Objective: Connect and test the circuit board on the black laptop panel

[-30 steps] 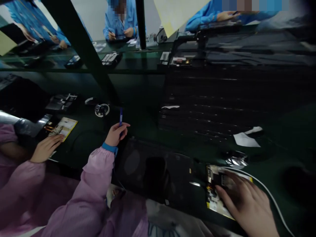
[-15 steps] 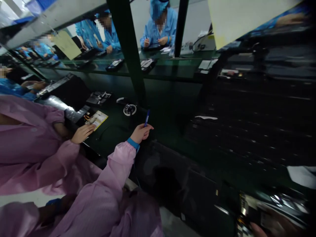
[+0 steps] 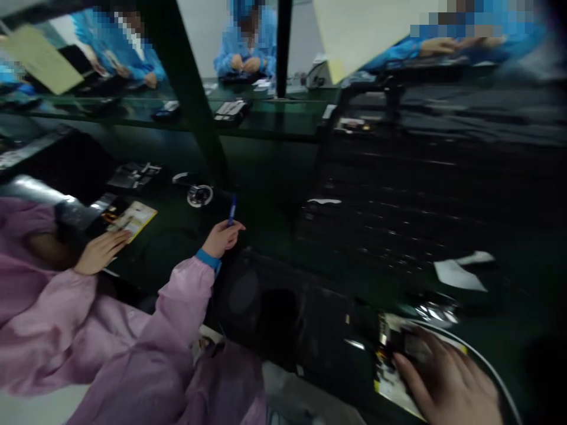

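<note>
My right hand [image 3: 447, 386] lies at the bottom right, its fingers spread flat on a small yellow-edged circuit board [image 3: 386, 383] on the dark green bench. The hand is motion-blurred and grips nothing. A white cable [image 3: 487, 366] curves past it and a shiny metal piece [image 3: 436, 311] lies just beyond. My left hand is out of view. To my left, a co-worker in a pink sleeve holds a blue pen [image 3: 231, 209] upright in one hand [image 3: 221, 237] and rests the other hand [image 3: 100, 251] by a yellow board [image 3: 133, 217].
A stack of dark ribbed trays [image 3: 398, 206] fills the middle right, with a white paper slip [image 3: 458, 274] on its near edge. A tape roll [image 3: 199, 195] sits by a slanted green post [image 3: 195, 106]. A black mat [image 3: 283, 307] lies in front. People in blue work across the shelf.
The view swung left half a second ago and has swung back right. My right hand is back in full view on the board. The co-worker's hands have kept their places.
</note>
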`<move>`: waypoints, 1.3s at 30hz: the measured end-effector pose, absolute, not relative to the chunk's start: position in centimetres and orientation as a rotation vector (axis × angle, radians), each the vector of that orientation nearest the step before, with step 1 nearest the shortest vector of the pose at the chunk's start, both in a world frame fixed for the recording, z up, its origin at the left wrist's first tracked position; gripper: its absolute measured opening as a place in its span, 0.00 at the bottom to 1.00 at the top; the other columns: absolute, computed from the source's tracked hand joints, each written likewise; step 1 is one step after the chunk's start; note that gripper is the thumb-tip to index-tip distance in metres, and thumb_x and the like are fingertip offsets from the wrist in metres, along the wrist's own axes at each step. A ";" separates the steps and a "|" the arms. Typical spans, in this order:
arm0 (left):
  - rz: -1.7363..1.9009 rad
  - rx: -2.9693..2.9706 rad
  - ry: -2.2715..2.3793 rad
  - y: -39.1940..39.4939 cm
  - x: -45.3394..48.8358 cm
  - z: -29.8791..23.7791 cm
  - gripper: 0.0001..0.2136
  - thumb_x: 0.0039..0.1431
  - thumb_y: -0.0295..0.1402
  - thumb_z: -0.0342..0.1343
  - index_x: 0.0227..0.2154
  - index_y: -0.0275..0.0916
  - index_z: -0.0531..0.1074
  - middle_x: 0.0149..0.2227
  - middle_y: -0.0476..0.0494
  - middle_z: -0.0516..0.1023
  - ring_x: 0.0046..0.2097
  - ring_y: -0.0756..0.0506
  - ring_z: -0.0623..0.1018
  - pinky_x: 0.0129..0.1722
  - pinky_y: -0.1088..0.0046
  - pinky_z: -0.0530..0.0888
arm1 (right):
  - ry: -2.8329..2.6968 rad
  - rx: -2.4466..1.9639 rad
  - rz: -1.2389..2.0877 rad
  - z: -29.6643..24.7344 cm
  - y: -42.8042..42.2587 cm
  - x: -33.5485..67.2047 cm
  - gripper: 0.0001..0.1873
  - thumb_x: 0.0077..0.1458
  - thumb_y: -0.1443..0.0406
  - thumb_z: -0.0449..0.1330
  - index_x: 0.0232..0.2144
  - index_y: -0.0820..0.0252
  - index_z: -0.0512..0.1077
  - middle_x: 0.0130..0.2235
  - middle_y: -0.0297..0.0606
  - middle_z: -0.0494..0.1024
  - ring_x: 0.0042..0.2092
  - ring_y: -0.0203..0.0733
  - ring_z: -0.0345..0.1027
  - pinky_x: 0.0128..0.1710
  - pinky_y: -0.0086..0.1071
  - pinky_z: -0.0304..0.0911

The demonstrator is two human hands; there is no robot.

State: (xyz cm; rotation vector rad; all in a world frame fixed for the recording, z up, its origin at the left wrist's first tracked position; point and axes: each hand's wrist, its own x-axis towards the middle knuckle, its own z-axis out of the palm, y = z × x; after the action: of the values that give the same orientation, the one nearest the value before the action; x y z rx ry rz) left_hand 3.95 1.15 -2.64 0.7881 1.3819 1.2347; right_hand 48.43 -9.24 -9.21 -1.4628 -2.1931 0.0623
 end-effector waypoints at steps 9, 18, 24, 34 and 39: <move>1.227 0.864 1.492 2.1 4.2 -2.0 0.08 0.47 0.33 0.59 0.26 0.33 0.70 0.13 0.59 0.54 0.13 0.58 0.55 0.13 0.82 0.49 | -2.191 -1.598 0.001 -7.3 -8.6 47.2 0.26 0.61 0.51 0.45 0.54 0.62 0.60 0.43 0.49 0.72 0.45 0.56 0.65 0.42 0.46 0.60; 1.242 0.903 1.509 2.6 4.6 -1.9 0.05 0.49 0.31 0.57 0.27 0.34 0.70 0.13 0.58 0.54 0.14 0.57 0.56 0.13 0.83 0.51 | -2.166 -1.577 0.172 -7.1 -8.5 47.9 0.23 0.62 0.59 0.44 0.57 0.61 0.56 0.48 0.48 0.70 0.50 0.54 0.62 0.46 0.46 0.57; 1.241 0.913 1.544 2.6 4.7 -1.8 0.06 0.48 0.32 0.58 0.26 0.34 0.70 0.13 0.58 0.54 0.14 0.57 0.56 0.13 0.82 0.51 | -2.161 -1.571 0.144 -7.1 -8.4 47.9 0.24 0.62 0.59 0.45 0.58 0.62 0.56 0.47 0.48 0.71 0.50 0.54 0.62 0.45 0.46 0.58; 1.242 0.901 1.529 2.5 4.4 -2.2 0.04 0.50 0.30 0.56 0.26 0.34 0.70 0.13 0.58 0.54 0.13 0.57 0.55 0.13 0.82 0.50 | -2.177 -1.595 0.112 -7.1 -8.6 47.8 0.24 0.61 0.59 0.46 0.58 0.61 0.56 0.47 0.49 0.70 0.49 0.56 0.62 0.44 0.46 0.58; 1.252 0.901 1.515 2.5 4.5 -2.1 0.04 0.50 0.30 0.56 0.26 0.34 0.70 0.13 0.57 0.54 0.13 0.57 0.56 0.13 0.82 0.51 | -2.190 -1.592 0.091 -7.0 -8.5 47.7 0.23 0.61 0.59 0.46 0.57 0.61 0.56 0.47 0.48 0.70 0.49 0.55 0.63 0.43 0.45 0.58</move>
State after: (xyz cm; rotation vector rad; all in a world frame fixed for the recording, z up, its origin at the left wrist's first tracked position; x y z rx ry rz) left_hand 4.53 2.51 -2.07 0.9010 1.5151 1.2521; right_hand 47.66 -8.46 -7.04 -1.5922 -2.1899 0.0908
